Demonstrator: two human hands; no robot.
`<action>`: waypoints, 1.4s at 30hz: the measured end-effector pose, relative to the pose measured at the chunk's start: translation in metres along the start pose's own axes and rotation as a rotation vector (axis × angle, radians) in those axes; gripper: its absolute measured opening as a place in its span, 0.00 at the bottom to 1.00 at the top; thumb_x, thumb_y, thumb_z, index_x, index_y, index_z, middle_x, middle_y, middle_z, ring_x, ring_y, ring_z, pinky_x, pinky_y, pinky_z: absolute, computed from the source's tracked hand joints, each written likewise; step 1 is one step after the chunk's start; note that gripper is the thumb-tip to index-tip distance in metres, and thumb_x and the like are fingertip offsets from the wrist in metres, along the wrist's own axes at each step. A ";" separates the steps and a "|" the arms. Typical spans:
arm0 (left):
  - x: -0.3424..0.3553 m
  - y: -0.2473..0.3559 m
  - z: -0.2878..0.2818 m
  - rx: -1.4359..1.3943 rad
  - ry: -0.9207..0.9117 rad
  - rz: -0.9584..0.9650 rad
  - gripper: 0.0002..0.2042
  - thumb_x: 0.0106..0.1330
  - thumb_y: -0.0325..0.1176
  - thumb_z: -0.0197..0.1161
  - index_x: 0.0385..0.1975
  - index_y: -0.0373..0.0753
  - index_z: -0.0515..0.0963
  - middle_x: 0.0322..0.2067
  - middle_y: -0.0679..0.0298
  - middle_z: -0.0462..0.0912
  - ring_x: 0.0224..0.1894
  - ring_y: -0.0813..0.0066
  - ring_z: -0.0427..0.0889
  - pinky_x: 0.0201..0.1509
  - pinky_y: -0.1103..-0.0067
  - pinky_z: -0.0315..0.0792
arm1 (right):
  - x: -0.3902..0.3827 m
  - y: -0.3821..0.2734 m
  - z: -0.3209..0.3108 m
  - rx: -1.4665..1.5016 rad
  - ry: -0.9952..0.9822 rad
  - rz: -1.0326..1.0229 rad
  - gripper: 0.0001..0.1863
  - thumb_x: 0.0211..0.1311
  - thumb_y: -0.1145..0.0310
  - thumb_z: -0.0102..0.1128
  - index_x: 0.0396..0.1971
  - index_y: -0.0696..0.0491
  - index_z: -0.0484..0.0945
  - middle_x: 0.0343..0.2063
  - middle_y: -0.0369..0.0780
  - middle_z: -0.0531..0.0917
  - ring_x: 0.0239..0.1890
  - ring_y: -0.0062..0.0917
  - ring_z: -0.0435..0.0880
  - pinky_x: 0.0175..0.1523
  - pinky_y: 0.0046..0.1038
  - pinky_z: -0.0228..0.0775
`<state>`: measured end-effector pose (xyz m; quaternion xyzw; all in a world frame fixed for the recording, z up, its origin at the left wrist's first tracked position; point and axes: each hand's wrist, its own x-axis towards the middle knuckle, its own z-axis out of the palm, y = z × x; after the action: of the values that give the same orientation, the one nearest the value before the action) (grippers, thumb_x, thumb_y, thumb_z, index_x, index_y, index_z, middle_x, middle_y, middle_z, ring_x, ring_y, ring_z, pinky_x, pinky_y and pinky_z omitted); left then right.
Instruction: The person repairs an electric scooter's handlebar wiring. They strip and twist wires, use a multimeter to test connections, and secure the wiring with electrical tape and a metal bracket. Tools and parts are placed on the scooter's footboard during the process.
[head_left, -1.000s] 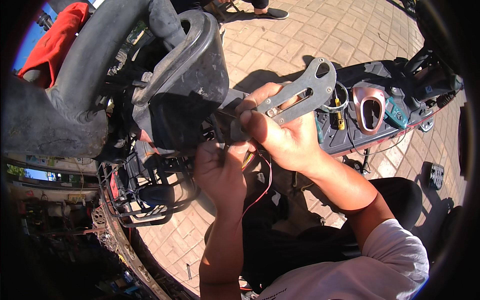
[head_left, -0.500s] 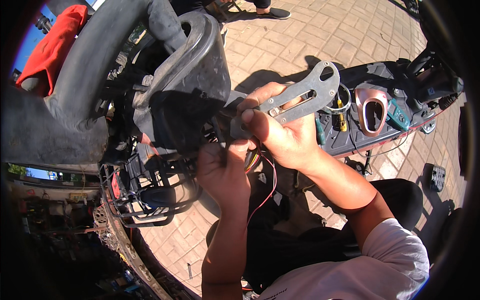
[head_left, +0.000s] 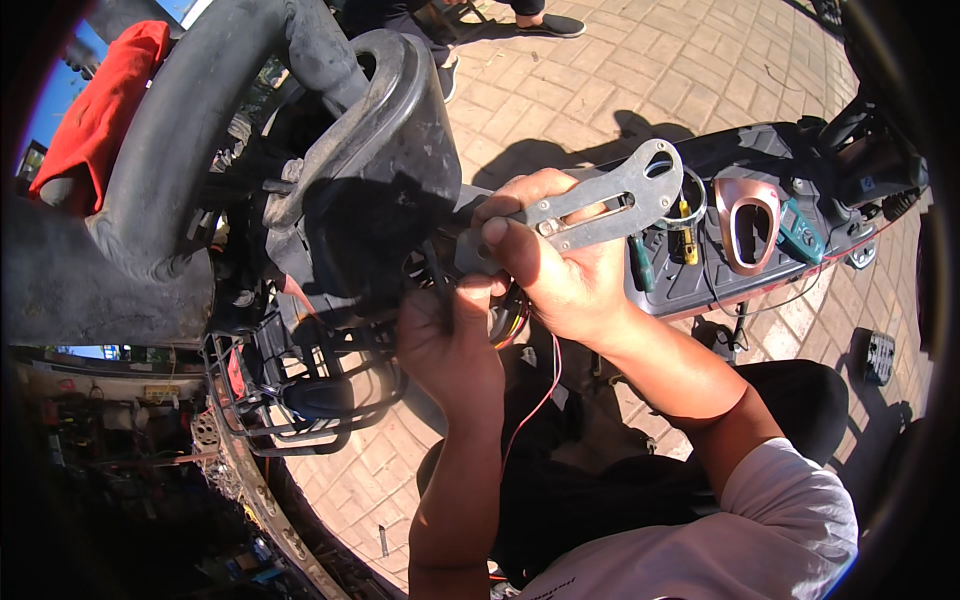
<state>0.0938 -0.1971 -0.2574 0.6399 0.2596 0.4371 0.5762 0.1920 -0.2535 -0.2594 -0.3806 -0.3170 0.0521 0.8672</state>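
In my right hand (head_left: pixel 565 280) is a flat grey metal hand tool (head_left: pixel 590 212) with a long slot and a hole at its rounded end. Its dark narrow head reaches left, close to my left fingertips. My left hand (head_left: pixel 450 335) is closed in a pinch, apparently on a dark wire (head_left: pixel 437 268) coming from the scooter's front; the fingers hide most of it. Yellow, red and black wires (head_left: pixel 514 325) bunch under the hands. One pink wire (head_left: pixel 553 385) hangs loose over my lap.
A black scooter front panel (head_left: pixel 385 185) stands on the left, above a wire basket (head_left: pixel 310 400). On the footboard (head_left: pixel 730 285) lie a pink trim piece (head_left: pixel 748 225), a yellow-handled screwdriver (head_left: pixel 688 240) and a teal tool (head_left: pixel 800 232). Another person's shoe (head_left: pixel 558 26) rests on the paving.
The metal tool has tilted slightly, its rounded end dropping a little. Both hands stay close together at the wires, and the view has shifted slightly.
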 end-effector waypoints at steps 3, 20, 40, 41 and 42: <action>-0.002 0.002 -0.003 0.000 -0.038 -0.064 0.09 0.65 0.29 0.67 0.32 0.31 0.75 0.29 0.62 0.85 0.32 0.83 0.80 0.39 0.85 0.73 | 0.000 -0.001 -0.004 -0.069 -0.013 -0.047 0.04 0.60 0.78 0.60 0.35 0.61 0.77 0.26 0.39 0.83 0.25 0.17 0.79 0.29 0.20 0.72; 0.007 0.042 0.005 0.129 -0.060 -0.203 0.11 0.70 0.30 0.59 0.41 0.26 0.79 0.34 0.57 0.84 0.36 0.71 0.82 0.45 0.79 0.75 | -0.030 -0.005 -0.021 -0.143 -0.240 0.417 0.13 0.61 0.70 0.66 0.43 0.58 0.79 0.25 0.35 0.80 0.28 0.14 0.77 0.34 0.20 0.71; -0.002 0.040 0.006 0.227 -0.146 -0.125 0.04 0.69 0.27 0.61 0.33 0.33 0.79 0.32 0.58 0.85 0.25 0.83 0.76 0.27 0.88 0.66 | -0.022 0.018 -0.029 0.510 -0.251 0.903 0.07 0.60 0.73 0.64 0.34 0.61 0.83 0.18 0.34 0.78 0.18 0.13 0.70 0.23 0.18 0.58; 0.000 0.038 0.000 0.294 -0.139 -0.088 0.06 0.69 0.28 0.61 0.32 0.33 0.79 0.27 0.65 0.82 0.22 0.87 0.70 0.25 0.89 0.62 | -0.023 0.013 -0.027 0.458 -0.252 0.907 0.07 0.61 0.73 0.62 0.34 0.61 0.83 0.19 0.35 0.79 0.19 0.13 0.72 0.23 0.17 0.59; 0.003 0.035 -0.006 0.347 -0.150 -0.062 0.06 0.69 0.28 0.61 0.32 0.33 0.79 0.27 0.65 0.81 0.22 0.87 0.70 0.25 0.89 0.63 | -0.022 0.007 -0.026 0.408 -0.248 0.879 0.07 0.61 0.72 0.61 0.34 0.60 0.83 0.19 0.34 0.79 0.19 0.13 0.72 0.24 0.18 0.61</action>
<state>0.0838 -0.1986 -0.2228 0.7520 0.3071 0.3190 0.4883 0.1908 -0.2728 -0.2887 -0.2915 -0.2107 0.5183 0.7759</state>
